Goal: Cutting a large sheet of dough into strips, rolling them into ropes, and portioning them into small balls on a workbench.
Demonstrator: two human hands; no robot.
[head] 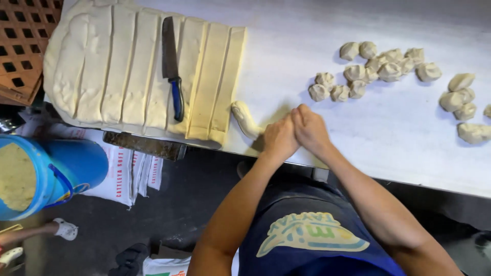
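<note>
Both your hands, left (279, 137) & right (309, 129), press together on a dough rope (245, 119) at the table (317, 20) edge. Knife (171, 66) lies on the cut dough slab (117, 66) nearby; dough lumps (381, 66) sit well apart, w/ a blue bucket (56, 171) below.

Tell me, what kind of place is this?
Probably a bakery or food workshop. A big slab of dough cut into strips lies on a floured white table with a knife on it, many small dough pieces sit nearby, and flour sacks lie on the floor.
</note>
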